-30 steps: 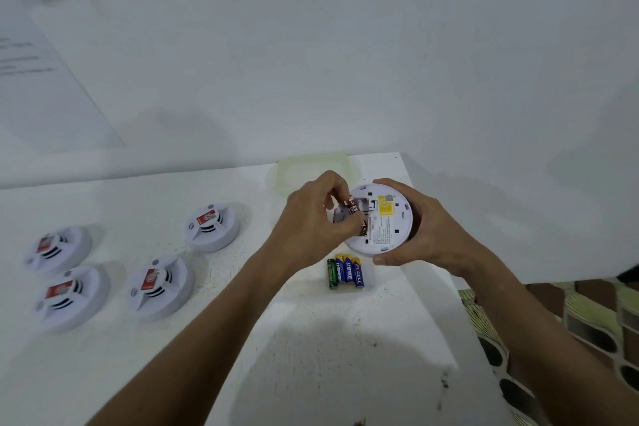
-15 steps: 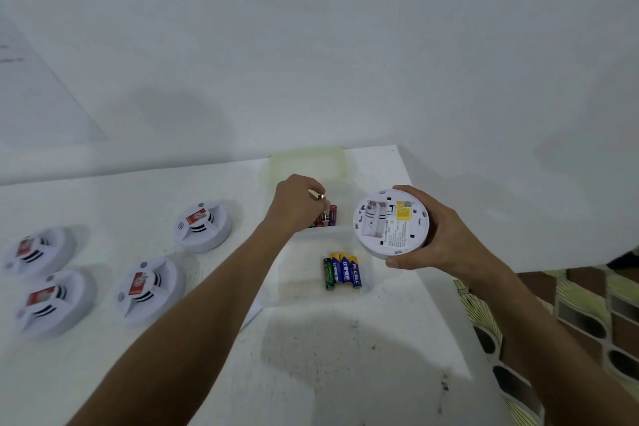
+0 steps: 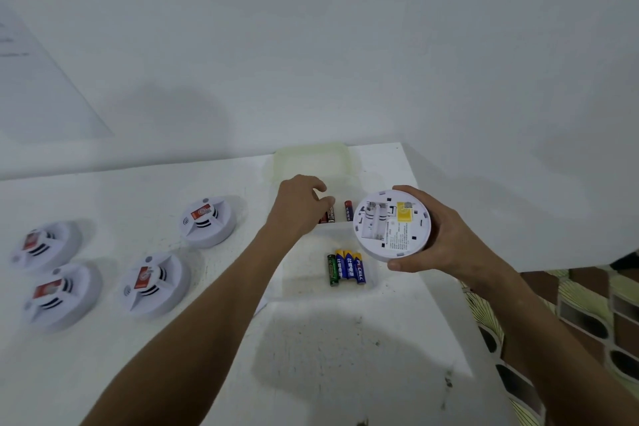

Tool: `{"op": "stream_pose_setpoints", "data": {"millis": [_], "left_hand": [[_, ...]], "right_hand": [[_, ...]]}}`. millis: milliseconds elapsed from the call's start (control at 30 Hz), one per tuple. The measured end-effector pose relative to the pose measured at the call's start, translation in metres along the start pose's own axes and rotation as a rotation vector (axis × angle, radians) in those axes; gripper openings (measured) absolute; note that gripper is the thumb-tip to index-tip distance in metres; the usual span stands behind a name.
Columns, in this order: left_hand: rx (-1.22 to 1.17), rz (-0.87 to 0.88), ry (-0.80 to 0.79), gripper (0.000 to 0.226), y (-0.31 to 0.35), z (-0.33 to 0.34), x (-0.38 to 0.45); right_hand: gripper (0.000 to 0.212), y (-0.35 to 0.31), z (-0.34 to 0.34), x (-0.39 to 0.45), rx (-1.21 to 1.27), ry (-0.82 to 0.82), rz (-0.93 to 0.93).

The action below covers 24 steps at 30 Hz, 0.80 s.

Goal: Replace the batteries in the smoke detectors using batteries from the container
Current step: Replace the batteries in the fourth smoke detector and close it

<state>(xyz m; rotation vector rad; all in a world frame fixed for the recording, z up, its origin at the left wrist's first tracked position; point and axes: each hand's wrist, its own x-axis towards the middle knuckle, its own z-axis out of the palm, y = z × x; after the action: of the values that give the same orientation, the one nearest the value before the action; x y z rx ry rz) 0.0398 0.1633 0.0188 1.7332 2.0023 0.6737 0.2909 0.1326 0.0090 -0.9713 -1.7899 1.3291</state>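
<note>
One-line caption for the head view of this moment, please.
Right hand holds an upturned smoke detector with its battery bay empty; left hand reaches at loose batteries on the table.

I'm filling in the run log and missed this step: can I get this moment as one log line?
right hand: holds smoke detector, bay empty | left hand: at red batteries | container: blue and green batteries

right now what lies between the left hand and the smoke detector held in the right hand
In the head view, one red-and-blue battery lies in the clear container, between the left hand and the held smoke detector.
</note>
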Motion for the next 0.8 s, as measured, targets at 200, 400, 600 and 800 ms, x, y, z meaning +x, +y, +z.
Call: {"op": "stream_pose_setpoints", "data": {"millis": [200, 400, 600, 800], "left_hand": [[-0.063, 0.060, 0.058, 0.029, 0.005, -0.013, -0.051], [-0.036, -0.020, -0.111, 0.032, -0.004, -0.005, -0.077], [-0.003, 0.004, -0.064, 0.019, 0.001, -0.001, -0.086], [0.065, -0.078, -0.272, 0.047, -0.006, 0.012, -0.080]], "right_hand": [[0.093, -0.006, 0.004, -0.013, 0.014, -0.006, -0.003], [0.094, -0.006, 0.006, -0.036, 0.038, -0.011, 0.006], [0.095, -0.003, 0.012, -0.053, 0.051, -0.014, 0.029], [0.094, -0.004, 0.015, -0.063, 0.059, -0.014, 0.039]]}}
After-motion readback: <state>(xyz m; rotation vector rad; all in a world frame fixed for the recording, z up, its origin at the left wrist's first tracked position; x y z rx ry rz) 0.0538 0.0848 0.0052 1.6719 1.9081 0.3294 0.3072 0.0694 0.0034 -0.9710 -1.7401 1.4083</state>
